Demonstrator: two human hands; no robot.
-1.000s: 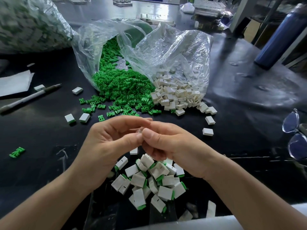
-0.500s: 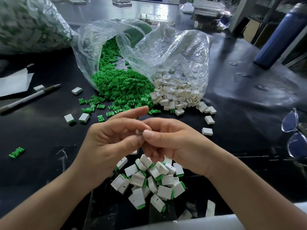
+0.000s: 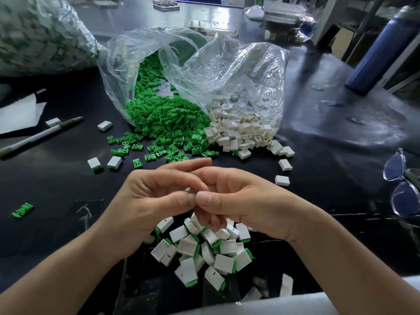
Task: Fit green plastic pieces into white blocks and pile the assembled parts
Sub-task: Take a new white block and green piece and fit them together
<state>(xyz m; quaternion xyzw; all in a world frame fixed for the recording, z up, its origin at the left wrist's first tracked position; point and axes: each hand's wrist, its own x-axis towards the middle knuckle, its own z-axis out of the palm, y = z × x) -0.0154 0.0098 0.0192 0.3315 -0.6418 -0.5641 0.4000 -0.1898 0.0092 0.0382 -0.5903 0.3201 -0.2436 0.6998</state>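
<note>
Surface: a black, glossy table point(image 3: 341, 137) with scuffs and pale smears near its front edge.
Room: a workshop bench; more trays and wrapped stock lay blurred along the far side.
Right side: a blue bottle point(image 3: 381, 53) stood at the far right, and a pair of clear-framed glasses point(image 3: 402, 185) lay at the right edge.
Left side: a pen point(image 3: 41, 135) lay slanted beside a sheet of white paper point(image 3: 18, 112).
Far-left bag: a large clear sack point(image 3: 41, 35) was stuffed with mixed pale and green parts, too blurred to tell apart.
Green bag: a clear plastic bag point(image 3: 120, 71) lay on its side, its mouth toward the person, and green pieces point(image 3: 168, 119) spilled from it onto the table.
White bag: a second clear bag point(image 3: 238, 71), touching the first on its right, held white blocks point(image 3: 241, 130) that spread out of its mouth beside the green heap.
Strays: a few single white blocks lay right of the heap, two assembled ones point(image 3: 104, 163) left of it, and one green piece point(image 3: 22, 210) well apart at the left.
Pile: the assembled parts point(image 3: 204, 248), white with green ends showing, lay heaped at the near edge, under the hands.
Left hand point(image 3: 150, 201): fingers curled, thumb tip pressed on a small pale part point(image 3: 189, 190).
Right hand point(image 3: 241, 201): curled likewise, pinching the same part from the other side.
Held part: mostly hidden between the fingertips, above the pile; its kind could not be told.
</note>
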